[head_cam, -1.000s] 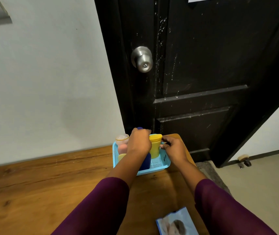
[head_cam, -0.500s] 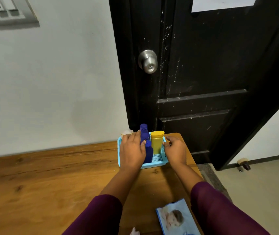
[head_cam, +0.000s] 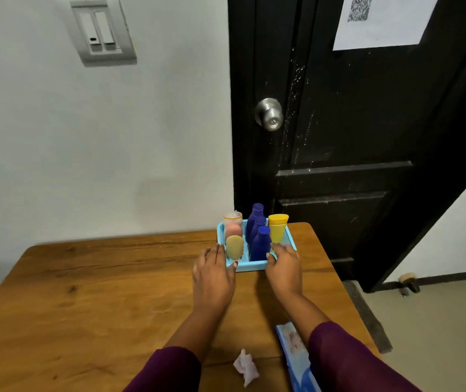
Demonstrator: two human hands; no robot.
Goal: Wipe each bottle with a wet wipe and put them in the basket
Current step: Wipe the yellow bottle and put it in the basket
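A light blue basket (head_cam: 250,266) sits at the table's far right corner and holds several upright bottles: blue bottles (head_cam: 260,243), a yellow tube (head_cam: 277,229), a pale yellow container (head_cam: 234,247) and a pink one (head_cam: 233,229) with a clear cap. My left hand (head_cam: 214,274) lies at the basket's near left corner with fingers stretched out, touching its rim. My right hand (head_cam: 284,265) lies at the near right corner, fingers relaxed against the basket. Neither hand holds anything. A crumpled used wet wipe (head_cam: 246,367) lies on the table near me.
The wooden table (head_cam: 98,292) stands against a white wall, next to a black door (head_cam: 353,137) with a metal knob (head_cam: 269,114). A blue wet-wipe pack (head_cam: 295,353) lies at the near right edge, partly under my right sleeve. The floor drops away at right.
My left hand has let go of the blue bottle and both hands have drawn back to the basket's near corners. The camera has tilted up, and the used wipe has come into view.
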